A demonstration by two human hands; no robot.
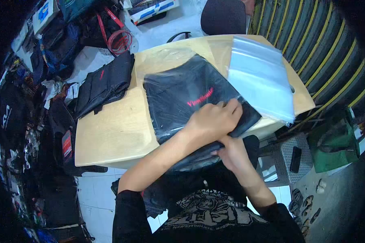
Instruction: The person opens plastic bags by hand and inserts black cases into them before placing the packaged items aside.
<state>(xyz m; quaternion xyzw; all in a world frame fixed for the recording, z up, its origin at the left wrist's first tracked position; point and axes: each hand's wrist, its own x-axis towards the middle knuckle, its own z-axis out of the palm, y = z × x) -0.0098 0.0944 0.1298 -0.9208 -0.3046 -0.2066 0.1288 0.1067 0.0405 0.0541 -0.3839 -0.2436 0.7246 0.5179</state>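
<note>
A flat black fabric bag (172,91) with red lettering lies in a clear plastic sleeve (156,121) and hangs over the table's near edge. Across its lower right part rests my left hand (215,117), fingers curled down against the wrapped bag; their tips are hidden. My right hand (234,153) is just below, at the table's near edge, closed around the lower edge of the bag, with some fingers hidden beneath. To the right lies a stack of clear plastic sleeves (259,77), apart from both hands.
Another folded black bag (105,83) sits on the left end of the wooden table (109,139). A phone (295,159) lies on a grey woven surface at the right, near a green bag (332,137). Dark chair (223,17) behind; clutter fills the left side.
</note>
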